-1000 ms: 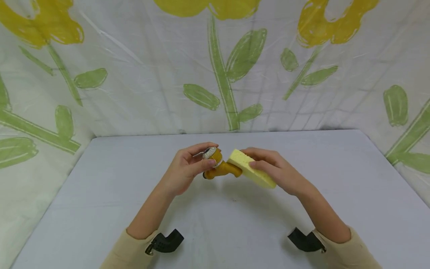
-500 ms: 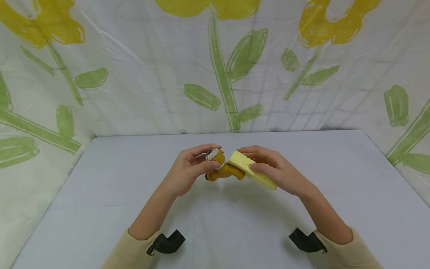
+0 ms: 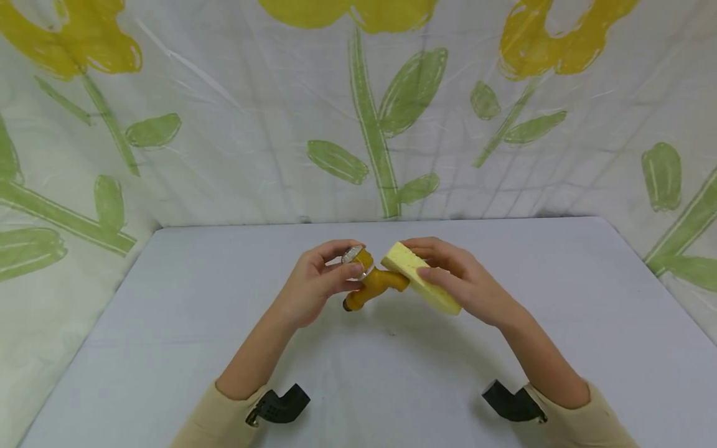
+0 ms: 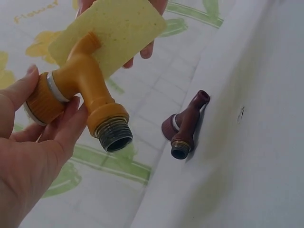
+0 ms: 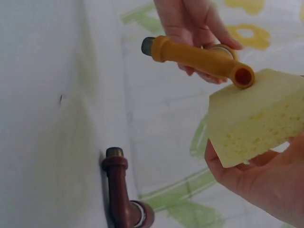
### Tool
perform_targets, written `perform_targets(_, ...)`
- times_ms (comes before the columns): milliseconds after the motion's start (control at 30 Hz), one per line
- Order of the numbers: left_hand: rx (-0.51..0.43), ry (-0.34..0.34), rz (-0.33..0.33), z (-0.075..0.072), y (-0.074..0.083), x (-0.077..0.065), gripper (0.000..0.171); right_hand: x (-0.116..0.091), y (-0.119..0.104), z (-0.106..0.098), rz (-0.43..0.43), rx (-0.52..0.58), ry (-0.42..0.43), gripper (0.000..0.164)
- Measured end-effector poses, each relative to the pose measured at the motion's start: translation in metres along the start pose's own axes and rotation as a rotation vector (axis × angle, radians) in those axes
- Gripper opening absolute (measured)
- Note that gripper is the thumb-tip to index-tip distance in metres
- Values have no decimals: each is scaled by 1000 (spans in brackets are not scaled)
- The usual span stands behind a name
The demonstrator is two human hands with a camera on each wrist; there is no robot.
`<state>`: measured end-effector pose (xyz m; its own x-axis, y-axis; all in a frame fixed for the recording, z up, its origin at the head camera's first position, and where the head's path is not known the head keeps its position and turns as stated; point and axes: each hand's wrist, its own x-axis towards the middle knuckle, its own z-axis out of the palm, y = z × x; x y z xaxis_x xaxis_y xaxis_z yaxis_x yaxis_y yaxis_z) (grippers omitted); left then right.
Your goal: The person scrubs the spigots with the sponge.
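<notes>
My left hand (image 3: 313,283) grips an orange-yellow tap (image 4: 85,76) by its ribbed round knob, thumb on the near side. The tap's dark threaded end (image 4: 114,134) points down, and its spout (image 5: 242,76) reaches toward the right hand. A pale yellow sponge (image 3: 422,280) is held in my right hand (image 3: 465,280), thumb on one face and fingers behind. One flat side of the sponge lies against the spout end. Both things are held up above the white table (image 3: 358,386).
In the wrist views a dark red tap (image 4: 185,124) of similar shape is on the white surface; the head view does not show it. Behind the table hangs a white sheet (image 3: 235,155) painted with flowers. Black camera mounts (image 3: 282,403) stick out from both sleeves.
The tap has shifted slightly right and tilted, its threaded end swinging downward. The sponge dipped slightly, then slid up along the spout. Both hands keep their holds.
</notes>
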<state>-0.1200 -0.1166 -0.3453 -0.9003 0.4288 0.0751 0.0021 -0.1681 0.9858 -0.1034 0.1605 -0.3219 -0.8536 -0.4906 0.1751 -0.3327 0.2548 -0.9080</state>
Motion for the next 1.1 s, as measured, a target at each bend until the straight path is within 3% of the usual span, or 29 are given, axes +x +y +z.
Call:
perform_targets(233,-72,59,-26,6,-2,1,27,1,-2,6,-3,72,130,55)
perform_targets(467,-72,1,14,11,-9,3,31,2,-1,13,-23,128,235,61)
perform_targets(600,-75,11,32,17,-10,2,29,2,2,17,-54,125,289,62)
perform_targets(933,-38,146,0,20,-11,1,23,2,1,27,-78,105,279,63)
perform_targets(1100,-58,161,-5,19,-10,1,19,1,0,30,-82,67,264,64)
